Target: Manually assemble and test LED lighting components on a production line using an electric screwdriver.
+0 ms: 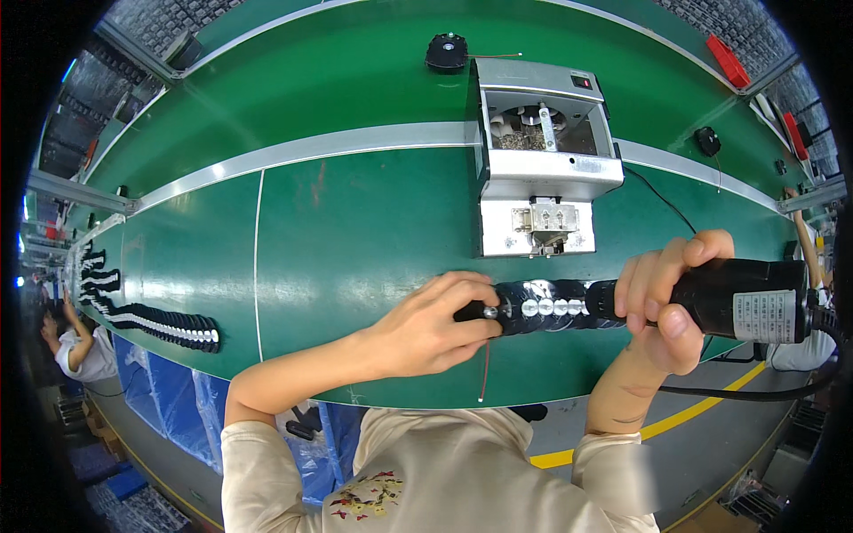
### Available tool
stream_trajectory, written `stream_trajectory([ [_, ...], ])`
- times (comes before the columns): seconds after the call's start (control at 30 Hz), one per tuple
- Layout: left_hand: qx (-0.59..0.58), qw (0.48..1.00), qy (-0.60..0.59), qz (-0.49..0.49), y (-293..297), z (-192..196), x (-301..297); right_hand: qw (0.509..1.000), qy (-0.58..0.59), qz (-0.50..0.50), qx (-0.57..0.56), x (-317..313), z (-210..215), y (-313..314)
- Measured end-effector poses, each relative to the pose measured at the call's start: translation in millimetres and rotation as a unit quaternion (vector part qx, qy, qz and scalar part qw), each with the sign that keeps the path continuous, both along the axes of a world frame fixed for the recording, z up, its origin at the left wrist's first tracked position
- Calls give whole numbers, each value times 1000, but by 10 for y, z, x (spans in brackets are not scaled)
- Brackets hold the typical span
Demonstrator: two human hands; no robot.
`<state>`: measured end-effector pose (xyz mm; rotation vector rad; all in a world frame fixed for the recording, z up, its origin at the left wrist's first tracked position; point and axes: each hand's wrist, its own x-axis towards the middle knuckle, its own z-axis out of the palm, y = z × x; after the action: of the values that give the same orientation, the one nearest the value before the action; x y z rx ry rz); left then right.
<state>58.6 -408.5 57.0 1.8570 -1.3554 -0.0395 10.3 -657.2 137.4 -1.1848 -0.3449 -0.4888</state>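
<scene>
My left hand (pixel 433 325) curls its fingers around a small black part (pixel 471 311) with a shiny metal tip; a thin red wire (pixel 484 373) hangs below it. My right hand (pixel 666 289) is wrapped around a thick black corded electric screwdriver (pixel 733 298), lying sideways with a white label on its body. Between my hands runs a row of black ribbed discs (pixel 555 306) with shiny silver round faces. Whether the screwdriver's nose touches the row cannot be made out. Just beyond stands a silver screw feeder (pixel 551 164) with loose screws in its open hopper.
A long curved row of similar black parts (pixel 164 324) lies on the green table (pixel 355 222) at the left. A round black part (pixel 447 53) with a red wire sits at the back. A black cable (pixel 666 200) trails from the feeder. Another person (pixel 84 346) works far left.
</scene>
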Motion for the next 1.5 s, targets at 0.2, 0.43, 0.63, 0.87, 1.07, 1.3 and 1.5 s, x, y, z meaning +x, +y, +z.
stream_trajectory([
  [0.2,9,1000,-8,-3,-118,-63,-35,1000,2,12,-4,-1,-10,-4],
  [0.43,28,999,-36,-13,-144,-90,-19,1000,5,12,0,3,-9,2],
  [0.63,37,998,-39,-21,-153,-88,0,1000,-9,15,-11,31,97,41],
  [0.87,31,999,-19,-17,-179,-200,-26,989,-97,72,-82,314,263,89],
  [1.07,2,999,-36,-13,-191,-328,-30,994,-66,-10,-88,502,271,254],
  [1.3,9,999,-40,-18,-172,-322,-21,991,-12,-71,-111,599,166,360],
  [1.5,-8,999,-42,-8,-168,-364,-34,995,-2,-42,-93,511,143,381],
])
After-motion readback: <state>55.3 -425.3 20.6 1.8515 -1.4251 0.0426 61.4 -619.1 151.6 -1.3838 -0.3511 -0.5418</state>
